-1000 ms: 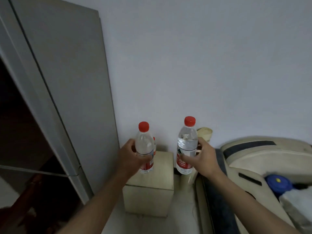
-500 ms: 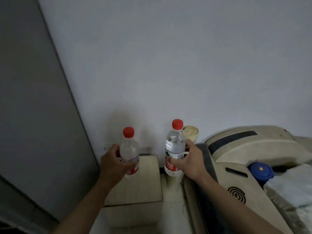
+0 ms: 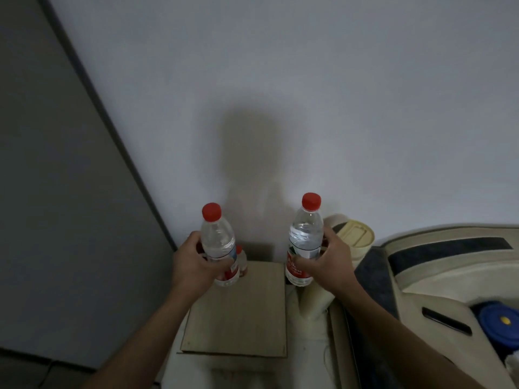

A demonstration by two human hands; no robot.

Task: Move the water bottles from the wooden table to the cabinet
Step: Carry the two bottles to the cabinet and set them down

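Note:
My left hand (image 3: 193, 265) grips a clear water bottle (image 3: 217, 242) with a red cap and red label, held upright above the far left part of the small wooden table (image 3: 238, 318). My right hand (image 3: 328, 262) holds a second red-capped water bottle (image 3: 304, 240) upright, just past the table's right edge. A third, smaller-looking bottle (image 3: 242, 259) stands on the table behind the left one, mostly hidden. The grey cabinet side (image 3: 61, 192) fills the left of the view; its opening is out of sight.
A white wall is straight ahead. A cream cylindrical container (image 3: 354, 234) stands right of the table. A beige and dark padded seat (image 3: 449, 270) lies at the right, with a blue round object (image 3: 502, 324) at its lower right.
The view has swung right and downward, so the cabinet's open inside has left the frame. Both hands keep their bottles upright and have come closer over the table.

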